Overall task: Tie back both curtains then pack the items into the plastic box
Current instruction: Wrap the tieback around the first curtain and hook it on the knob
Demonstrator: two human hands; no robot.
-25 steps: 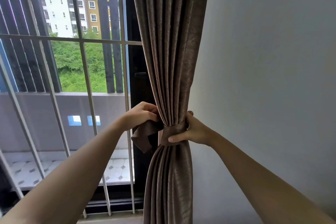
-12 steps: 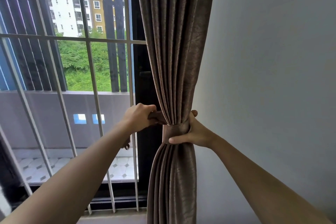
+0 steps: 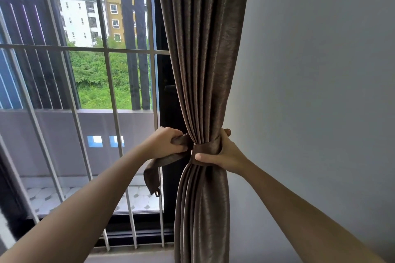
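Brown fabric: the curtain (image 3: 203, 49) hung gathered at the right edge of the window grille (image 3: 111, 92), close against the grey wall (image 3: 320, 92). 1 matching tieback band (image 3: 206, 151) circled the bunched folds.

- Right grip (image 3: 226, 156): clasped around band and curtain from the wall side, thumb laid across the front of the band, fingers curled behind the bundle.
- Left grip (image 3: 165, 143): clenched on the band just beside the curtain, window side. The loose end (image 3: 152, 175) drooped below this grip, with a small ring (image 3: 157, 193) at its tip.

Step in hand, as we judged it: tying back this 1 curtain. The band was cinched around the folds but not fastened, since the ringed end hung free. We could not tell the state of curtain 2. Neither the plastic box nor the items were in view, so packing looked not yet started.

Next move, in our estimate: the ringed end needs a hook or a knot. No hook showed in view; one may sit hidden behind the curtain. The right grip would have to pinch the bundle firmly while the left drew the band taut, otherwise the folds could slip loose.
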